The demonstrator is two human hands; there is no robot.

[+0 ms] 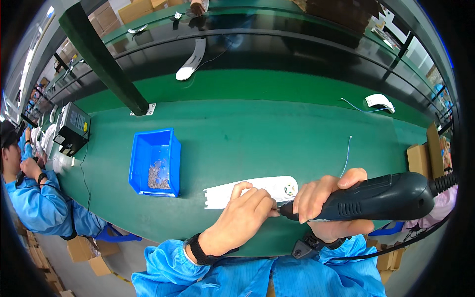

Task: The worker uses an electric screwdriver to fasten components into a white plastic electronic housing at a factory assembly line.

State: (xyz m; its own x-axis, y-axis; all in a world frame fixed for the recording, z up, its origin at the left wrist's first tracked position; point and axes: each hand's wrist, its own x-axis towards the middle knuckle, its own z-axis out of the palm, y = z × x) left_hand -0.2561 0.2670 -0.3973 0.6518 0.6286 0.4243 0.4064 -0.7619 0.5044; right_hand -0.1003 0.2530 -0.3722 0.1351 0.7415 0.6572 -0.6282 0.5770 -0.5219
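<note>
My right hand (324, 198) is wrapped round a black electric screwdriver (381, 198), which lies nearly level with its tip toward the left. At that tip, the fingers of my left hand (242, 215) are pinched together; whatever sits between them is too small to make out. Just beyond both hands a long white plastic part (267, 185) lies flat on the green table, with a round opening at its right end and a notched left end. My left hand covers some of its near edge. To the left stands a blue bin (175, 163) with many small screws (157, 177) in it.
A green post (106, 62) rises from the table's back. Behind it runs a dark conveyor carrying a white part (192, 62). Another white part (380, 101) with a cable lies back right. A thin cable (347, 156) is near the screwdriver. A black box (72, 129) and co-worker (39, 198) are left.
</note>
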